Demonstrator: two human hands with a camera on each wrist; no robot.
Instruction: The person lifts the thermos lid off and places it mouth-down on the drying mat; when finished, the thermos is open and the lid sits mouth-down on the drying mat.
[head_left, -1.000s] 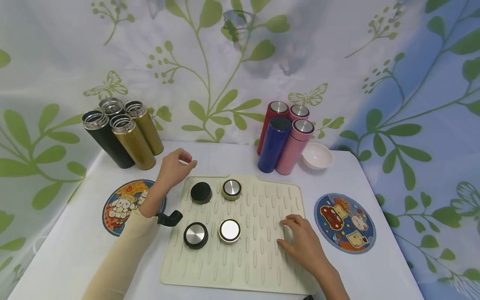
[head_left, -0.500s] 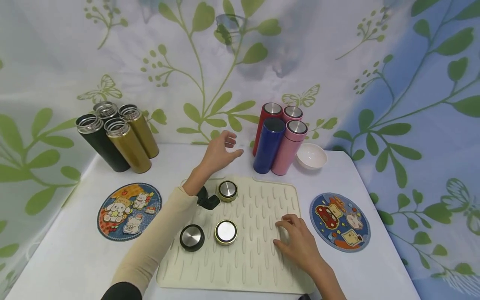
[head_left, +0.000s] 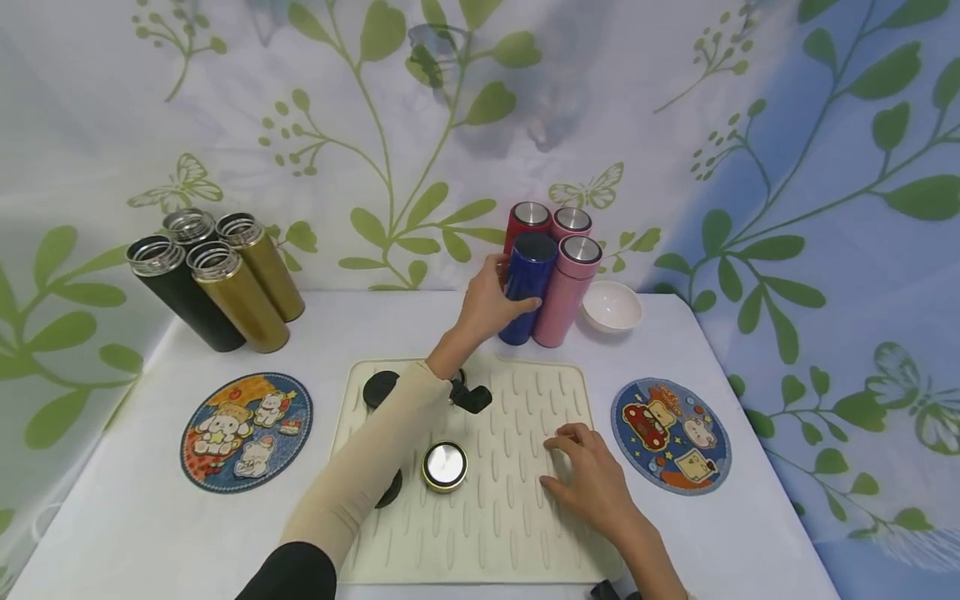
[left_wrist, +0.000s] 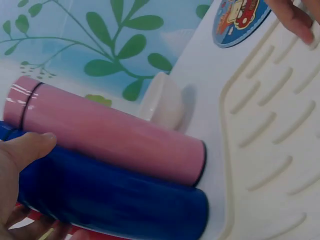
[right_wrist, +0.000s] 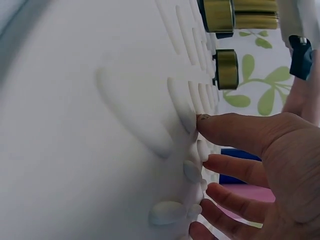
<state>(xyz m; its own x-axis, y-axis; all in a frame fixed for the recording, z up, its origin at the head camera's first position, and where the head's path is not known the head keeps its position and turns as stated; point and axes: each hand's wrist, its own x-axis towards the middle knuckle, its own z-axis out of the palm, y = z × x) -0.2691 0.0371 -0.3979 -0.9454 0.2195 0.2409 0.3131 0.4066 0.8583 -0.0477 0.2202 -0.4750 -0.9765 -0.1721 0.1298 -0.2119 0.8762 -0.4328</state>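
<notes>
A person's left hand (head_left: pixel 491 304) grips a glossy blue cylindrical bottle (head_left: pixel 532 271), thumb across its front, the bottle upright on a white table (head_left: pixel 375 325) just beside a metal-topped pink bottle (head_left: pixel 566 292). The cream-sleeved left forearm (head_left: pixel 375 462) reaches across a cream ribbed mat (head_left: pixel 517 533), where the right hand (head_left: pixel 592 483), holding nothing, rests its fingertips, thumb and fingers apart. Cartoon animals decorate a round blue placemat (head_left: pixel 671 436) at right.
</notes>
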